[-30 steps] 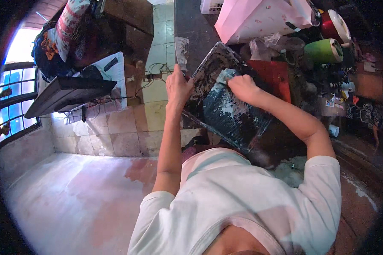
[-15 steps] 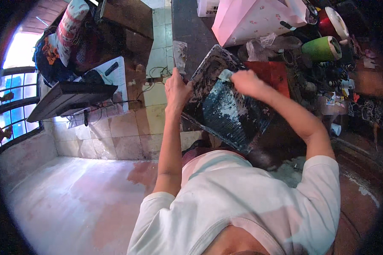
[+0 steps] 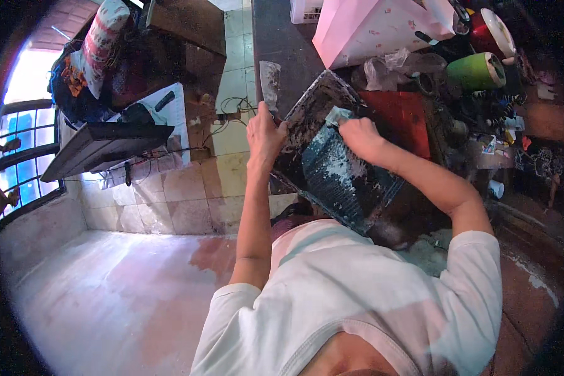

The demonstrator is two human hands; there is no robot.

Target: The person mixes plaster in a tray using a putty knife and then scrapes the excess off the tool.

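A black paint tray (image 3: 316, 188), ribbed over its lower part and smeared with whitish residue, lies at an angle in front of my body. My left hand (image 3: 266, 135) is closed at the tray's left edge around a wide-bladed scraper (image 3: 269, 81), whose blade points away from me. Whether those fingers also grip the tray rim I cannot tell. Over the tray's upper middle, my right hand (image 3: 361, 136) pinches a pale, crumpled cloth-like piece (image 3: 338, 115) against the surface. The fingertips there are partly hidden.
Right of the tray lies a flat red piece (image 3: 400, 119). Beyond it are a pink patterned bag (image 3: 376, 31), a clear plastic bag (image 3: 382, 74), a green container (image 3: 473, 72) and a cluttered heap. A dark flat panel (image 3: 109, 147) stands at left, with loose cables beside it.
My right hand and the pale piece have shifted slightly down across the tray. The tray and the scraper sit a little further right and lower.
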